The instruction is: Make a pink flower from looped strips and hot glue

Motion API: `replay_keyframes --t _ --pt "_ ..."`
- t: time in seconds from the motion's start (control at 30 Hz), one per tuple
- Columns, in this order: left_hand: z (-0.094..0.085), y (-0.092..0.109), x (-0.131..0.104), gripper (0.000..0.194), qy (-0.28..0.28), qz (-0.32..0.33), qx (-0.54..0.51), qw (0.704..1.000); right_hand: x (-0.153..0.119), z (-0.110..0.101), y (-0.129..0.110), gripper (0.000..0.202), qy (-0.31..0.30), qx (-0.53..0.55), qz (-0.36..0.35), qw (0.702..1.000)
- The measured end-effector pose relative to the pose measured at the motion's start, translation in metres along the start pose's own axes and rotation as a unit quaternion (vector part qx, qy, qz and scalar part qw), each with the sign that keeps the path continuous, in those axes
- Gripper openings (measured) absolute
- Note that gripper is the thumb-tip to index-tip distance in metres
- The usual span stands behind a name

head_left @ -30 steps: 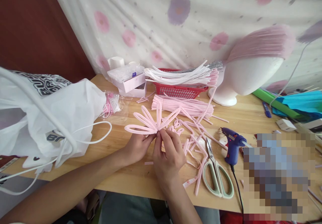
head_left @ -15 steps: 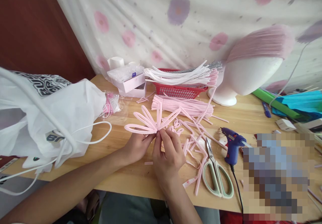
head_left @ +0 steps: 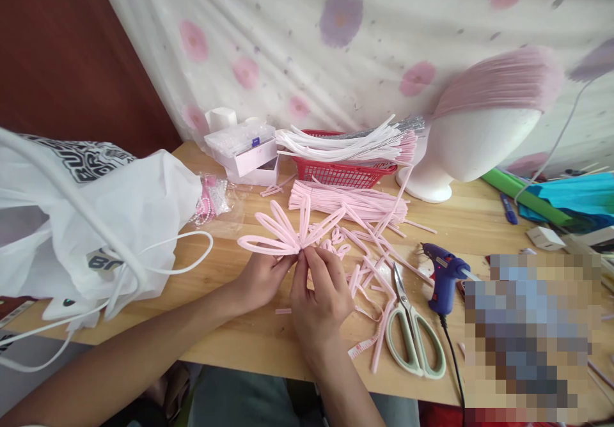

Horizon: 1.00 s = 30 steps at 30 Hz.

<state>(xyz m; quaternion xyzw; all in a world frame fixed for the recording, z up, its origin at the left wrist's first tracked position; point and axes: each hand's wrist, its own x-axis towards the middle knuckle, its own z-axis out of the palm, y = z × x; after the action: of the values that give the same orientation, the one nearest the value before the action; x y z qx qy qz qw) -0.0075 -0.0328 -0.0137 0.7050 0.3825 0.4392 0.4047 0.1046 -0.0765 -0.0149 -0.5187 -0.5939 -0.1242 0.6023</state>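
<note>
A pink looped pipe-cleaner piece (head_left: 275,238), with several long petals fanned upward and to the left, is held above the table. My left hand (head_left: 261,277) pinches its base from the left. From the right, my right hand (head_left: 321,289) has thumb and fingers closed on the same base. The fingertips of both hands meet there and hide the joint. Behind and to the right of my hands lie small pink loops (head_left: 336,241) and loose pink strips (head_left: 367,273).
Green-handled scissors (head_left: 415,337) and a blue glue gun (head_left: 442,277) lie to the right. Farther back are a pink bundle (head_left: 348,202), a red basket (head_left: 343,172), white boxes (head_left: 254,162) and a foam head (head_left: 480,139). A white bag (head_left: 158,222) and cable (head_left: 206,254) occupy the left.
</note>
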Motion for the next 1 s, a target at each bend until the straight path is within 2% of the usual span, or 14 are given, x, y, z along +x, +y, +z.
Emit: replay_keyframes --t 1.0 --pt "-0.0002 0.0054 0.0023 0.025 0.002 0.010 -0.001 1.000 0.0011 0.0003 -0.0015 0.020 0.003 0.010 0.000 1.000"
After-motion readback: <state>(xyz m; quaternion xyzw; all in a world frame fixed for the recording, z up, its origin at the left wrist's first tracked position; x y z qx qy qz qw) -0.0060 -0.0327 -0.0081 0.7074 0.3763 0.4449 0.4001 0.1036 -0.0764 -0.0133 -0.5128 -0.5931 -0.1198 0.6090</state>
